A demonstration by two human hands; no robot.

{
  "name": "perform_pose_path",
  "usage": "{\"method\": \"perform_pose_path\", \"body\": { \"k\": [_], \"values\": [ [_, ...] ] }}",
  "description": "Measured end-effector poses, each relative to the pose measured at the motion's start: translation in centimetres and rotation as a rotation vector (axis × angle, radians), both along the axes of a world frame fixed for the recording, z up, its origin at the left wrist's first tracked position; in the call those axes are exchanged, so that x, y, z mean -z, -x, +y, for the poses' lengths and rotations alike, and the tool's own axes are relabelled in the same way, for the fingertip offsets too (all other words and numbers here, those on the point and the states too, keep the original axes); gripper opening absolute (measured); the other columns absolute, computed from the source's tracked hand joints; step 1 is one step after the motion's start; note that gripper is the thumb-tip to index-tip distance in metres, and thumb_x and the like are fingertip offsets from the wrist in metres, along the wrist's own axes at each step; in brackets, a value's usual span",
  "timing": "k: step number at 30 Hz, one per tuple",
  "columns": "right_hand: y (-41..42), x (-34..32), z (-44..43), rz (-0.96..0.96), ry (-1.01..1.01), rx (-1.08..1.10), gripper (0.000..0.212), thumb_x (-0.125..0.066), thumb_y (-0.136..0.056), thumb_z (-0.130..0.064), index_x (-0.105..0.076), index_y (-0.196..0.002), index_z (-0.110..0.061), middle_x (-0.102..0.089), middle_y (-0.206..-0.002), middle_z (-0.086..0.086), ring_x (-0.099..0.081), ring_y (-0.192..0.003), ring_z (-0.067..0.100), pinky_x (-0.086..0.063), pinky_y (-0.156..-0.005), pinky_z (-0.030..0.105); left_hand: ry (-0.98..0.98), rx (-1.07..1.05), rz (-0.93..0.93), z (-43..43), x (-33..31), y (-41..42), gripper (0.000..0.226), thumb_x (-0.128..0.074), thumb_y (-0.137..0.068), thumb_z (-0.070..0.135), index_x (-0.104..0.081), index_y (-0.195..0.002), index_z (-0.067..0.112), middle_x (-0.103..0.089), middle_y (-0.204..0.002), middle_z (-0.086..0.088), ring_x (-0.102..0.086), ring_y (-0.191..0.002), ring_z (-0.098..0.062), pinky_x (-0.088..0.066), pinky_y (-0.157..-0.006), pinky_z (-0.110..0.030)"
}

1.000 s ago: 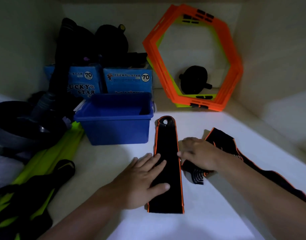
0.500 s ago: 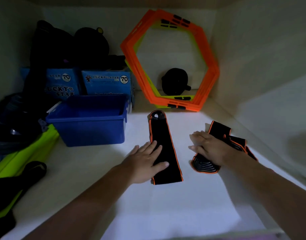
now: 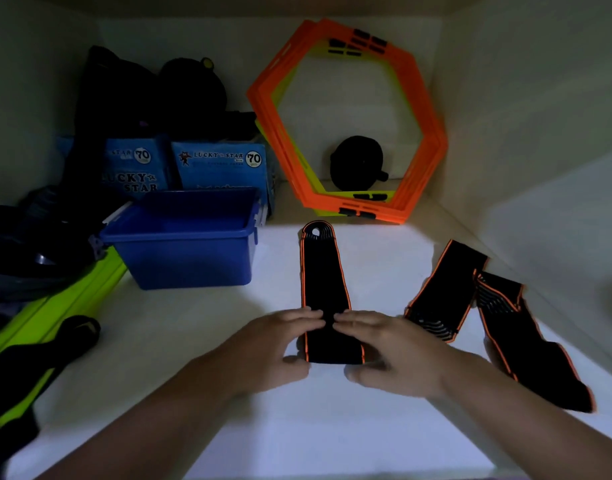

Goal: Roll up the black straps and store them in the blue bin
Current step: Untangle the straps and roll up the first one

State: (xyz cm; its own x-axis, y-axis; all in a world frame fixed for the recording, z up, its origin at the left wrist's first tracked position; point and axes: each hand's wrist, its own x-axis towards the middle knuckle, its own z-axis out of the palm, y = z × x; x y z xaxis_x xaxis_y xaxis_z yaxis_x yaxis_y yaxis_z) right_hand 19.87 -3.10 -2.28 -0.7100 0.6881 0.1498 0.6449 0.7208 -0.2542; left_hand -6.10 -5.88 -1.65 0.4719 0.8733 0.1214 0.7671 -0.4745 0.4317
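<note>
Head view: both hands sit at the near end of the strap [image 3: 323, 289], the left hand [image 3: 276, 344] on its left edge and the right hand [image 3: 389, 351] on its right, fingertips nearly meeting across the black cloth and thumbs tucked at the near hem. Each grip is narrow, pinching or pressing that end; whether the thumbs are already under the hem I cannot tell. The strap lies flat and straight on the white shelf [image 3: 332, 427], running away from the person to a rounded loop end. It looks light, soft and floppy, likely elastic, so it should roll from the near end under even finger pressure, though a loose roll may spring open; holding both orange-trimmed edges should keep it square. A second strap [image 3: 439, 289] lies angled just to the right, with a third [image 3: 526, 344] overlapping it beyond. The bin [image 3: 190, 261] stands to the left, near the strap's far half, open-topped, with nothing visible inside. No strap is rolled yet.
</note>
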Motion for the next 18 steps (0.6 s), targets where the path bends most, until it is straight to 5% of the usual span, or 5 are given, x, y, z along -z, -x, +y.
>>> {"method": "perform_pose_path", "body": {
  "k": [4, 8, 10, 13, 18],
  "values": [
    [0.1, 0.5, 0.1, 0.187, -0.038, -0.023, 0.046, -0.060, -0.092, -0.047, -0.061, -0.135, -0.031, -0.063, -0.136, -0.014, -0.054, -0.129, 0.002, -0.046, -0.105, 0.027, -0.083, -0.051, -0.150, -0.3, 0.3, -0.2, 0.041, -0.065, -0.088, 0.031, -0.068, -0.129, 0.030, -0.065, -0.133, 0.020, -0.052, -0.126, 0.011, -0.042, -0.107, -0.017],
    [-0.2, -0.4, 0.0, 0.373, 0.114, 0.059, 0.036, -0.066, -0.092, -0.037, -0.063, -0.128, -0.034, -0.071, -0.085, -0.019, -0.067, -0.079, 0.001, -0.050, -0.074, 0.019, 0.007, -0.130, -0.263, -0.6, -0.5, -0.3, 0.022, -0.060, -0.089, 0.036, -0.072, -0.097, 0.019, -0.067, -0.076, 0.002, -0.057, -0.069, 0.001, -0.048, -0.072, -0.030],
    [-0.1, -0.5, 0.6, 0.454, 0.281, 0.129, 0.043, -0.067, -0.093, -0.034, -0.058, -0.135, -0.032, -0.070, -0.073, -0.017, -0.067, -0.071, 0.000, -0.051, -0.071, 0.020, 0.015, -0.170, -0.287, -0.4, -0.5, -0.4, 0.028, -0.055, -0.089, 0.041, -0.068, -0.091, 0.016, -0.061, -0.071, -0.005, -0.052, -0.063, -0.007, -0.047, -0.066, -0.033],
    [0.5, -0.4, 1.8, 0.634, 0.451, 0.191, 0.046, -0.069, -0.091, -0.033, -0.057, -0.136, -0.029, -0.074, -0.077, -0.007, -0.070, -0.075, 0.014, -0.056, -0.078, 0.032, 0.058, -0.229, -0.330, 0.4, -0.7, -0.9, 0.016, -0.056, -0.090, 0.035, -0.069, -0.094, 0.028, -0.074, -0.082, 0.008, -0.068, -0.078, -0.007, -0.055, -0.080, -0.035],
    [1.5, -0.4, 2.5, 0.792, 0.626, 0.259, 0.025, -0.070, -0.090, -0.018, -0.069, -0.114, -0.026, -0.053, -0.058, 0.010, -0.046, -0.050, 0.021, -0.036, -0.052, 0.030, 0.131, -0.346, -0.381, 1.2, -1.0, -1.6, 0.015, -0.063, -0.090, 0.027, -0.070, -0.095, 0.014, -0.077, -0.078, -0.001, -0.073, -0.067, -0.012, -0.059, -0.075, -0.040]
  ]
}}
